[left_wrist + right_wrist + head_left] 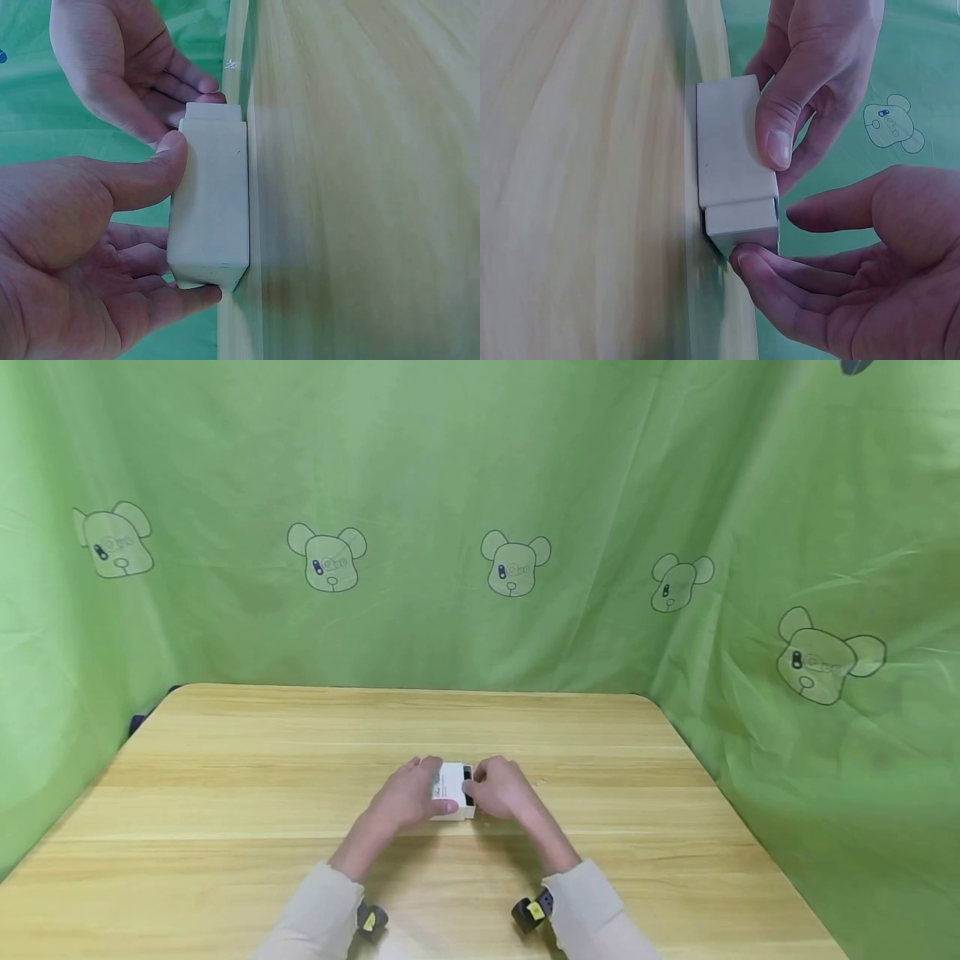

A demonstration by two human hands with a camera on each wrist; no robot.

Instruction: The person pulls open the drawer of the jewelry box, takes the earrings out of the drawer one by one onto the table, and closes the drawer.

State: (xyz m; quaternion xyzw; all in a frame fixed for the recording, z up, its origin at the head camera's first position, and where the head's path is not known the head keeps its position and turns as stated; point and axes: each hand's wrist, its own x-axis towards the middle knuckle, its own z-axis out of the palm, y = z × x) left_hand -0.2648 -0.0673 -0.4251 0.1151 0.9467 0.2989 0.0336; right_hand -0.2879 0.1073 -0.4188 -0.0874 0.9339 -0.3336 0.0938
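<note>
A small white box (pixel 450 783) with dark print on its top lies on the wooden table. From its right end an inner tray (pixel 741 219) sticks out a little, and a dark inside shows in the head view. My left hand (pixel 408 795) grips the outer sleeve, thumb along the near side and fingers around the far side and left end. At the tray end is my right hand (pixel 501 789), its fingertips against the end face and its thumb over the tray's open top. Part of the printed top is hidden under the left hand.
The wooden table (pixel 225 777) stretches around both hands to its rounded far corners. Green cloth (pixel 420 635) printed with bear heads hangs behind it and along both sides. Dark wrist straps with yellow-marked pieces (pixel 536 910) sit at the cuffs.
</note>
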